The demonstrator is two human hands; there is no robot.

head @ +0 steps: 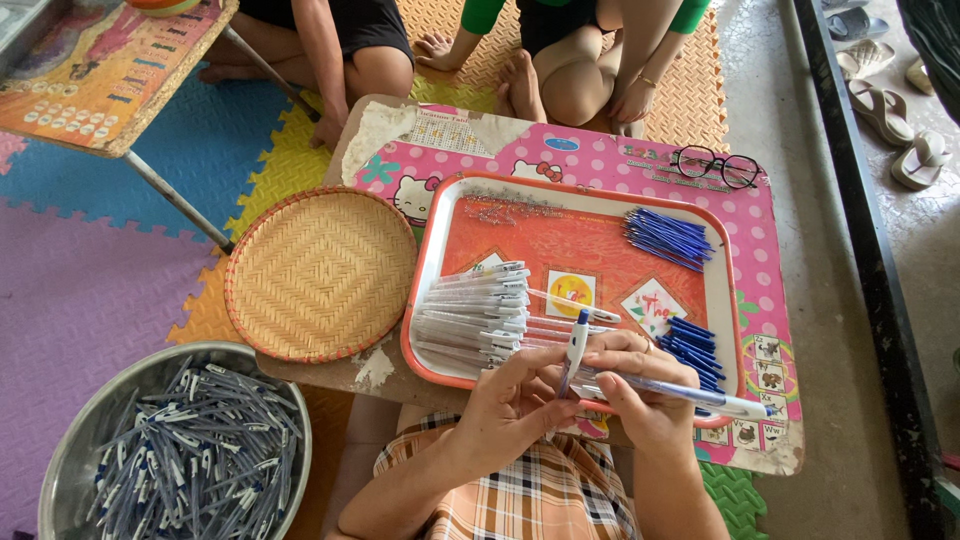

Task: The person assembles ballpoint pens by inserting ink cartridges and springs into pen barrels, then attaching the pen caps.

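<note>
The foam floor mat [90,300], in purple, blue and yellow tiles, spreads out to the left of the orange tray [600,250], which serves here as the landmark. Under the tray lies the pink cartoon-printed tabletop [600,160], low to the floor. Left of the tray and well below its level sits a round metal bowl [70,450] heaped with assembled pens. Just left of the tray, touching its rim, rests a round woven basket [320,275]. Beyond the tray's far edge two other people sit on the mat, only their legs and hands showing. At the tray's near edge the person's own hands meet: the left hand [505,410] pinches a white pen barrel [574,350] with a blue tip, held upright, and the right hand [645,395] is closed around a second pen [690,395] that lies crosswise, pointing right over the tray's rim. Inside the tray, along its left side, a row of white pen barrels [475,310] lies side by side. In its far right corner lies a loose bunch of blue refills [665,237], and a smaller bunch of blue parts [690,345] sits just right of the hands. A pair of black glasses [715,165] lies on the tabletop beyond the tray's far right corner.
</note>
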